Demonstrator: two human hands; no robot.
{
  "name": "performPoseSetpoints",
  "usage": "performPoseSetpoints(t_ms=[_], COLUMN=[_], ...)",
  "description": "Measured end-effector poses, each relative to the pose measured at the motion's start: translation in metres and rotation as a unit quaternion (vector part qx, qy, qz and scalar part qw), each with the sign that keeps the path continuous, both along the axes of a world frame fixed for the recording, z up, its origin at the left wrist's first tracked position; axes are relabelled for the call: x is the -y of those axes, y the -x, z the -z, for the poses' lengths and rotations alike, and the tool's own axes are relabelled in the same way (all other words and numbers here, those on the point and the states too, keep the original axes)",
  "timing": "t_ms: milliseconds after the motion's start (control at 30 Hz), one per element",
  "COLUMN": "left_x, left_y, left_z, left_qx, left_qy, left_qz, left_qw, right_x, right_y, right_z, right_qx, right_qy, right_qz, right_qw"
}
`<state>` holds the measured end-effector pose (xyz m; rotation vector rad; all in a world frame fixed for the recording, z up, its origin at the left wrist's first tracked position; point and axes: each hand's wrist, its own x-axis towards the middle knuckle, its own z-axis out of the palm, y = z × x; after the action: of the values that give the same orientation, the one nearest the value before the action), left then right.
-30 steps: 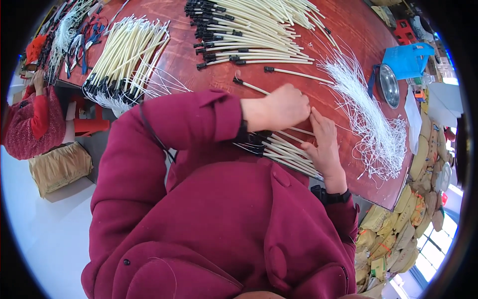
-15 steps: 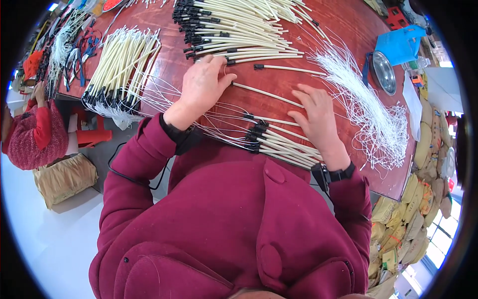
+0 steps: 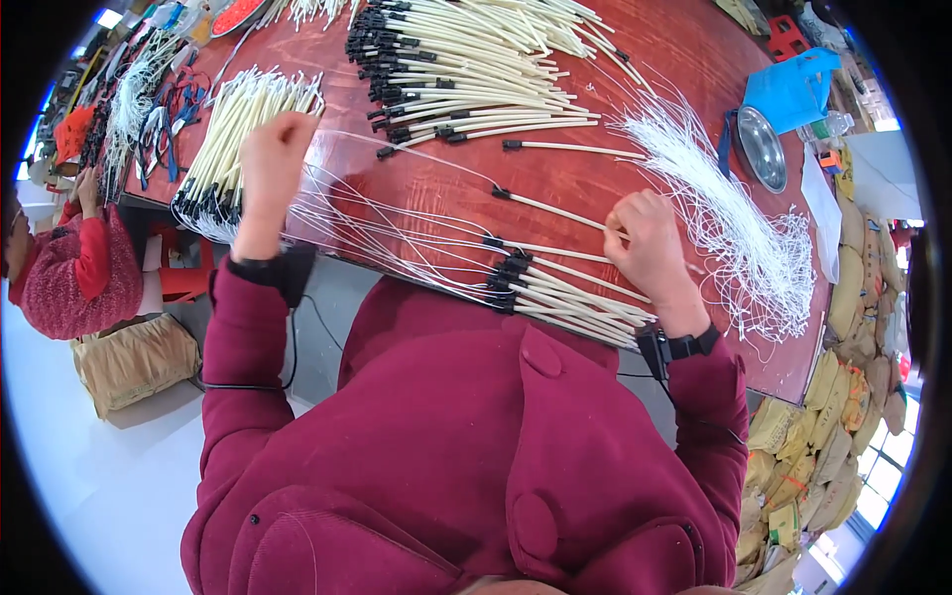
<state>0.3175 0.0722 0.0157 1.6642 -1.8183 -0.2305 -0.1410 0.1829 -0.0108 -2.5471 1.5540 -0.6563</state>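
A thin cream tube (image 3: 555, 211) with a black end piece lies slantwise before me. My right hand (image 3: 647, 238) is closed in a pinch on its right end. From the black end a white string (image 3: 412, 153) runs up and left to my left hand (image 3: 275, 171), whose fingers are closed on it. The string looks nearly straight. Nearer the table edge, a row of similar tubes (image 3: 585, 296) lies side by side, with white strings (image 3: 397, 238) trailing left from their black ends. Another single tube (image 3: 575, 149) lies just beyond the one I hold.
A large pile of black-ended tubes (image 3: 476, 74) covers the far middle of the red table (image 3: 684, 45). A tube bundle (image 3: 233, 124) is at left, a white string hank (image 3: 714, 198) at right, by a metal dish (image 3: 762, 149) and blue container (image 3: 793, 89). A person (image 3: 79, 258) sits far left.
My left hand has moved left from the tube's black end, drawing the white string out with it. My right hand's fingers have closed on the tube's right end.
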Motion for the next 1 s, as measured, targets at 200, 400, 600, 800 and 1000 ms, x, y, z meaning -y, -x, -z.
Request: performPoseSetpoints(t_ms=[200,400,600,800,1000], left_x=[0.002,-0.026,-0.029,-0.007,0.0], left_y=[-0.098,-0.014,0.133,0.259,0.348], left_z=[-0.006,-0.009,-0.011,0.019,0.04], left_qx=[0.068,0.153,0.028,0.097,0.082], left_qy=[0.017,0.014,-0.046,-0.002,0.028], left_qz=[-0.082,-0.033,0.332,0.476,0.517], left_qw=[0.994,0.988,0.942,0.874,0.851], right_x=[-0.027,-0.048,-0.047,-0.058,-0.066], right_y=[0.022,0.006,0.017,0.024,0.042], right_z=[-0.035,-0.043,-0.037,-0.024,-0.027], right_qx=[-0.006,0.026,0.028,0.025,0.04], right_qy=[-0.103,-0.118,-0.087,-0.084,-0.034], right_qz=[-0.001,0.035,0.08,0.118,0.191], right_qw=[0.995,0.992,0.993,0.989,0.98])
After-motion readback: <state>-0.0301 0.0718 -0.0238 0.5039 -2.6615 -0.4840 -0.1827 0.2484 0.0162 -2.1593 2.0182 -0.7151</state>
